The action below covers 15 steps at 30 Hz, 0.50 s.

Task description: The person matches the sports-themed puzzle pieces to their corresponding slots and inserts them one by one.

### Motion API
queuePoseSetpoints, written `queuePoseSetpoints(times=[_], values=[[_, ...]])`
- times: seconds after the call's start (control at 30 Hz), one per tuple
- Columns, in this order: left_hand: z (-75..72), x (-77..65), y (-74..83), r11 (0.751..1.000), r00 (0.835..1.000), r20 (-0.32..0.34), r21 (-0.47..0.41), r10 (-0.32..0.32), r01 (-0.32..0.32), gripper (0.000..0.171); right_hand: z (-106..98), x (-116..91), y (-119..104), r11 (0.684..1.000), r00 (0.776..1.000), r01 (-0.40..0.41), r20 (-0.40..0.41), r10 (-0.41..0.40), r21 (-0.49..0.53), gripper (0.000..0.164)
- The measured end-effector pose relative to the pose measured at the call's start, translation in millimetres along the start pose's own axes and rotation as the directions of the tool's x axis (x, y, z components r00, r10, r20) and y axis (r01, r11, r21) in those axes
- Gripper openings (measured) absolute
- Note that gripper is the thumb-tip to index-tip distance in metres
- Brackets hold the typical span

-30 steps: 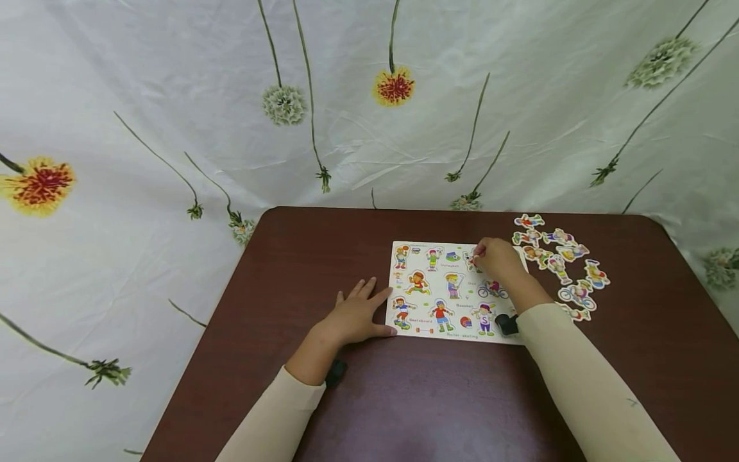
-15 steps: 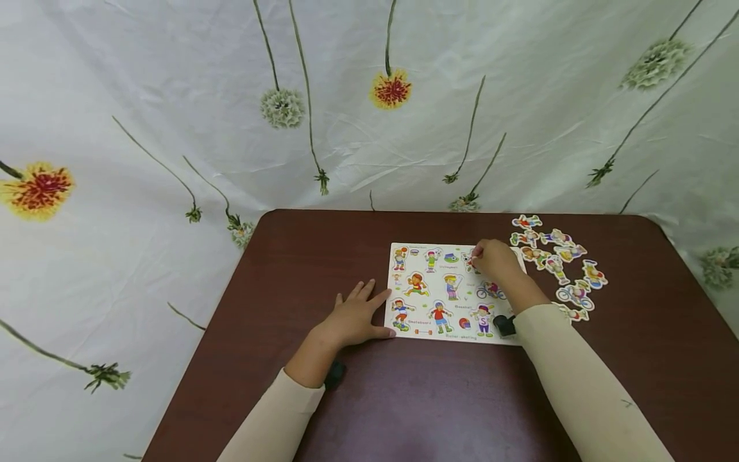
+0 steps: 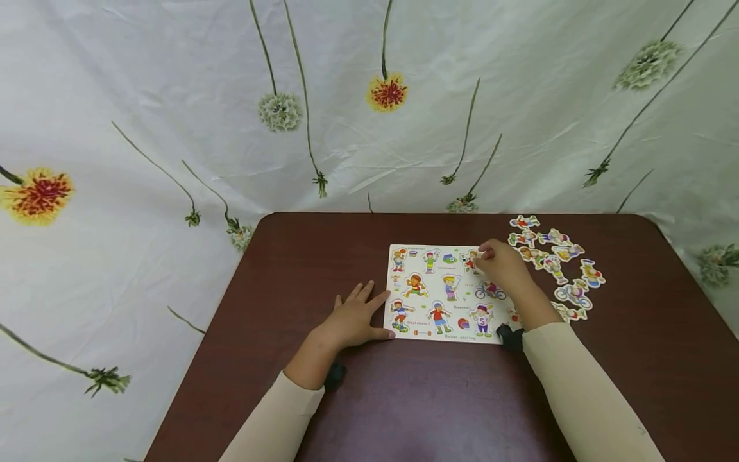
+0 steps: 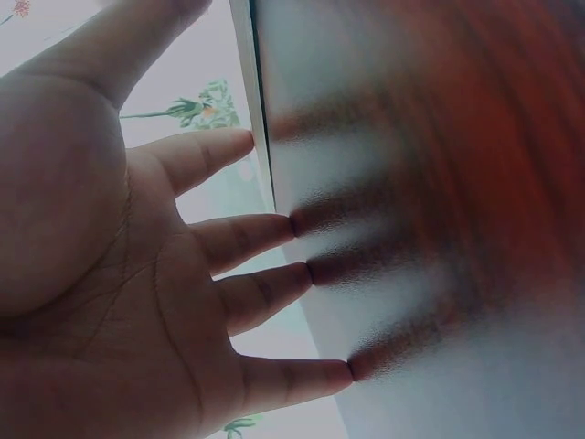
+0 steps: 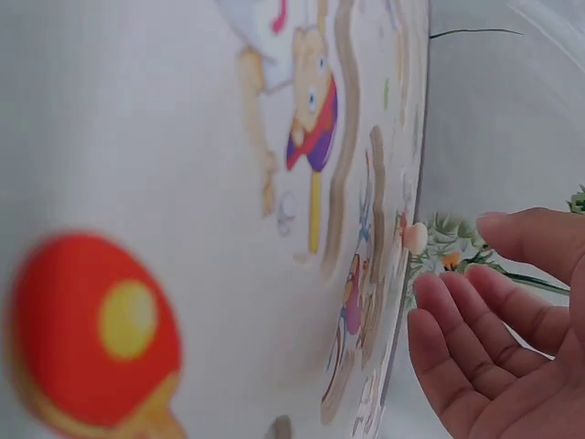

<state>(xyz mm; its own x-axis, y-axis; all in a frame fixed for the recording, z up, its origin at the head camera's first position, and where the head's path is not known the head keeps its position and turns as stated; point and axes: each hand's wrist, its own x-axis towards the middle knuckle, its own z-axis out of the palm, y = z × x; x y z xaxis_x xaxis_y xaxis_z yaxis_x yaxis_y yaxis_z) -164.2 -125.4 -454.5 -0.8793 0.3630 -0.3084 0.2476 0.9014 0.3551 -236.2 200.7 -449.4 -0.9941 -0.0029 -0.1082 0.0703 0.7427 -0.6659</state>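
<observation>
A white puzzle board (image 3: 435, 287) printed with children playing sports lies on the table. My left hand (image 3: 352, 319) rests at its left edge, fingers spread, with thumb and forefinger at the board's side. In the left wrist view, fingertips of the left hand (image 4: 174, 274) touch the glossy table top. Over the board's upper right corner, my right hand (image 3: 505, 264) hovers beside a soccer figure (image 3: 469, 261). The right wrist view has the right hand (image 5: 498, 338) with thumb and fingers apart, nothing between them, near a small pale round knob (image 5: 416, 240) on the board.
Several loose cut-out figures, among them a cyclist (image 3: 573, 294), lie scattered to the right of the board. The brown table (image 3: 323, 256) ends at a hanging cloth (image 3: 231, 77) printed with flowers behind it. A dark wrist camera (image 3: 510, 337) overlaps the board's lower right corner.
My right hand has let go of the soccer figure, its fingers drawing back to the right and uncovering more of it. The left hand stays at the board's edge. The head view shifts slightly.
</observation>
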Motion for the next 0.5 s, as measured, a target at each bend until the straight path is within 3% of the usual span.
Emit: queuePoseSetpoints(times=[0.5], values=[[-0.7, -1.5, -1.1, 1.000, 1.000, 0.001, -0.017, 0.004, -0.004, 0.088, -22.0, -30.7, 15.7, 0.979, 0.983, 0.092, -0.175, -0.060, 0.183, 0.043]])
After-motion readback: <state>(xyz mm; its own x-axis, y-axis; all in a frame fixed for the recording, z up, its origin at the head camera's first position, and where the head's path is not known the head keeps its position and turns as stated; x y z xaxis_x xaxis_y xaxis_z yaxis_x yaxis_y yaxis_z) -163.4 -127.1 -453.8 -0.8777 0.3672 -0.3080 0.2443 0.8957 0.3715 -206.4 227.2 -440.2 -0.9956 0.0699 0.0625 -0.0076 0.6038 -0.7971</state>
